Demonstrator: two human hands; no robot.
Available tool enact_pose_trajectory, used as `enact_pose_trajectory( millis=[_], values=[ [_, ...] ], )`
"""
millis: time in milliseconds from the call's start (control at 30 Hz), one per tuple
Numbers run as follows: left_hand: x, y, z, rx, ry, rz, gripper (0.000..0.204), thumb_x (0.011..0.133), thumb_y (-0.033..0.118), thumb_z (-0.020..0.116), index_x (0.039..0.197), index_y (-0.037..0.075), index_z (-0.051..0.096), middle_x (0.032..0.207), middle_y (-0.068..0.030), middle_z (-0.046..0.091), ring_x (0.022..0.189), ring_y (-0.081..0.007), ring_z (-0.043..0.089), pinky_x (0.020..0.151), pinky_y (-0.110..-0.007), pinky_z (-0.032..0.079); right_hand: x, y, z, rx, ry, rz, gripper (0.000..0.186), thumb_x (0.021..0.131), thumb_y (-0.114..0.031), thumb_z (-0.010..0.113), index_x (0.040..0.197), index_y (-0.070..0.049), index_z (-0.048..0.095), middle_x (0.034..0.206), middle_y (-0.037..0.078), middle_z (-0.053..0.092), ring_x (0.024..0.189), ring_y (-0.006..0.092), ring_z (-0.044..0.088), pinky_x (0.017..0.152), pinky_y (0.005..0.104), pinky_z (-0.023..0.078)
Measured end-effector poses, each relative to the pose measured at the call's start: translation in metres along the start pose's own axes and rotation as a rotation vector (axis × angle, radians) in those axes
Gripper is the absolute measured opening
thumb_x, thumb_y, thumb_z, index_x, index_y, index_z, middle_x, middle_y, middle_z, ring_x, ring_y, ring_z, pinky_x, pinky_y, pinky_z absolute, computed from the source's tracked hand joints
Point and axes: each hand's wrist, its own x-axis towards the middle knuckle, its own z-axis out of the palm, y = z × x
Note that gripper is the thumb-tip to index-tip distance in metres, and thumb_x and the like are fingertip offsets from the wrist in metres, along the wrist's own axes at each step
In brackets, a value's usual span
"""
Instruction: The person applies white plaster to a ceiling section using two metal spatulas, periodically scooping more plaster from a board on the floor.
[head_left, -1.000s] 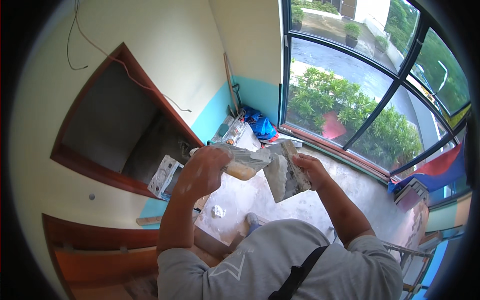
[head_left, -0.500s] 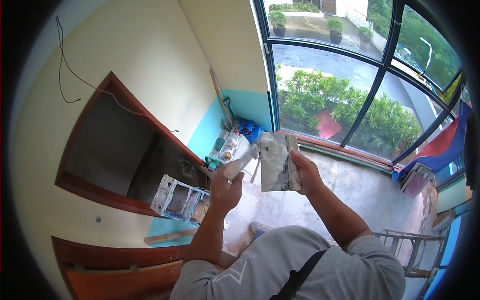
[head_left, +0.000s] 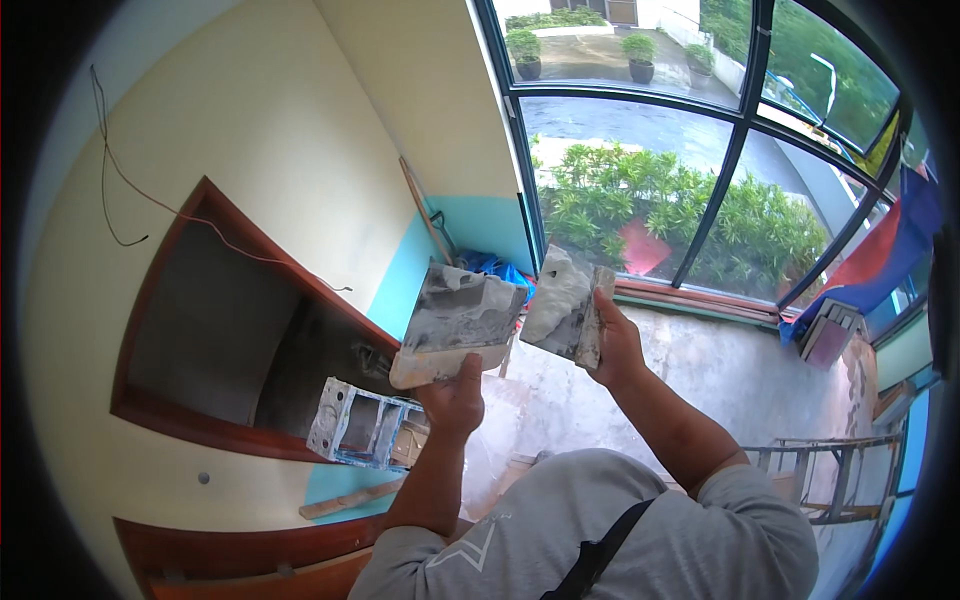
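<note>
left hand [head_left: 455, 402]: 1 scraper [head_left: 465, 312] | right hand [head_left: 618, 345]: 1 scraper [head_left: 562, 300] | pots [head_left: 642, 73]: perhaps 3

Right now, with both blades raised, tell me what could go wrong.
The white paste on the right-hand blade, which is held tilted, might slump off and drop to the floor. The left-hand blade appears close beside it, so if the left hand or right hand swings inward, the edges could knock together and shake paste loose.
</note>
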Motion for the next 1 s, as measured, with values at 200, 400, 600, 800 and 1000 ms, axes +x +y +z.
enact_pose_trajectory(
  millis=[200,400,600,800,1000],
  values=[
    [0.0,-0.011,-0.002,0.337,-0.354,0.219,0.023,0.088,0.008,0.062,0.106,-0.007,0.062,0.109,-0.0197,0.064,0.098,-0.0323,0.064,0.087,-0.037,0.05,0.007,0.007,0.008,0.021,0.059,-0.115,0.044,0.099,-0.034,0.046,0.126,0.002,0.048,0.118,0.016,0.06,0.107,0.0303,0.062,0.096,0.0458,0.05],
    [0.019,-0.03,0.002,0.369,-0.537,0.443,0.035,0.081,-0.01,0.06,0.115,-0.002,0.053,0.111,-0.0256,0.063,0.105,-0.039,0.063,0.09,-0.042,0.051,0.006,0.005,0.012,0.014,0.059,-0.18,0.041,0.1,-0.029,0.044,0.128,0.001,0.045,0.118,0.016,0.058,0.106,0.0292,0.062,0.094,0.0454,0.051],
    [0.029,-0.073,-0.021,0.453,-0.66,0.354,0.028,0.079,-0.005,0.06,0.107,-0.002,0.058,0.103,-0.0223,0.065,0.097,-0.0383,0.064,0.086,-0.043,0.051,-0.002,-0.001,0.017,0.054,0.09,-0.208,0.042,0.1,-0.031,0.044,0.127,0.001,0.046,0.119,0.015,0.059,0.107,0.0302,0.061,0.095,0.0467,0.05],
    [0.04,-0.09,-0.028,0.478,-0.381,-0.014,0.021,0.086,0.011,0.067,0.1,-0.004,0.064,0.094,-0.016,0.068,0.085,-0.0299,0.067,0.08,-0.036,0.051,-0.008,-0.017,0.008,0.083,0.071,-0.335,0.041,0.101,-0.031,0.043,0.129,-0.001,0.047,0.121,0.014,0.059,0.108,0.0292,0.062,0.097,0.0449,0.049],
    [0.04,-0.067,0.014,-0.267,-0.185,-0.187,0.042,0.089,0.01,0.063,0.124,-0.006,0.046,0.121,-0.0143,0.055,0.108,-0.023,0.055,0.098,-0.034,0.042,-0.002,-0.009,0.0,0.128,0.161,-0.324,0.042,0.101,-0.031,0.042,0.13,-0.002,0.047,0.121,0.013,0.06,0.108,0.0286,0.062,0.097,0.044,0.049]
  ],
)
